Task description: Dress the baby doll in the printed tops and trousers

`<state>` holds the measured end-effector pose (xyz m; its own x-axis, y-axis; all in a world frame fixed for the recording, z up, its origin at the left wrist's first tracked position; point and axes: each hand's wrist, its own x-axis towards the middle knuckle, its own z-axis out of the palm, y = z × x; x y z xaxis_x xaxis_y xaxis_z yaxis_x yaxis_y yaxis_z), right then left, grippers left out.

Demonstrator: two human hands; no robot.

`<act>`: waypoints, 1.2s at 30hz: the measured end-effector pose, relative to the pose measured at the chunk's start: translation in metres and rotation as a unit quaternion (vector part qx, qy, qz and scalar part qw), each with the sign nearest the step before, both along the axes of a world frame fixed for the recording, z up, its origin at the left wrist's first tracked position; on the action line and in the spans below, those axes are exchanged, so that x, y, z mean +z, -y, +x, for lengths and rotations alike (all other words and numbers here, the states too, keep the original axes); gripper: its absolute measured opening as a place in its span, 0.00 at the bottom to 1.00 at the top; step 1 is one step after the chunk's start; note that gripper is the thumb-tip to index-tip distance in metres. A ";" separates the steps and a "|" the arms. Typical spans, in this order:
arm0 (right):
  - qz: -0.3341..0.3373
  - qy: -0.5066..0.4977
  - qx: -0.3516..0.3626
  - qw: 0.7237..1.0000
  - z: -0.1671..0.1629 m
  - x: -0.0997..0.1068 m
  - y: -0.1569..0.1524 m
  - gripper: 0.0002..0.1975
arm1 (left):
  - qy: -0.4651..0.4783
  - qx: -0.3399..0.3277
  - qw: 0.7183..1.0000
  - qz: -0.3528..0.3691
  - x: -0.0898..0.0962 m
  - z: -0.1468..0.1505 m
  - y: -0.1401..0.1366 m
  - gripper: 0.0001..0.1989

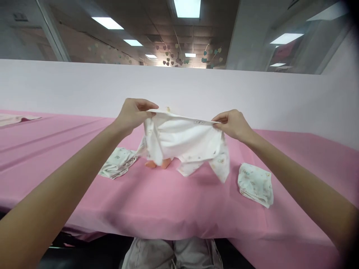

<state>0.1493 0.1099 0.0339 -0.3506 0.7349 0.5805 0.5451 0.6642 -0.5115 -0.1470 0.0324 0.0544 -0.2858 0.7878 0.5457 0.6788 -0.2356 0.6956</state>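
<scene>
A white baby garment (186, 136) with a small print on its flaps hangs in the air, stretched between both hands. My left hand (136, 114) pinches its upper left corner, fingers closed. At the other top corner my right hand (231, 123) grips the edge between thumb and fingers. Small snap-like marks show along the top edge near the right hand. Behind the cloth, two doll feet (158, 164) stick out below it on the pink cover; the doll's body is hidden, apart from a yellowish tuft above the garment's edge.
Folded printed cloth (119, 162) lies left of the doll feet, and another folded printed cloth (255, 185) on the right. A pink sheet (179, 209) covers the table. A pale cloth (17, 118) lies at the far left. Behind stands a white wall (179, 87) with glass above.
</scene>
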 end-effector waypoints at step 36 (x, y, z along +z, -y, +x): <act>-0.100 -0.215 -0.069 0.969 0.086 0.019 -0.027 0.14 | 0.214 -0.039 0.976 0.025 -0.012 -0.027 0.011 0.18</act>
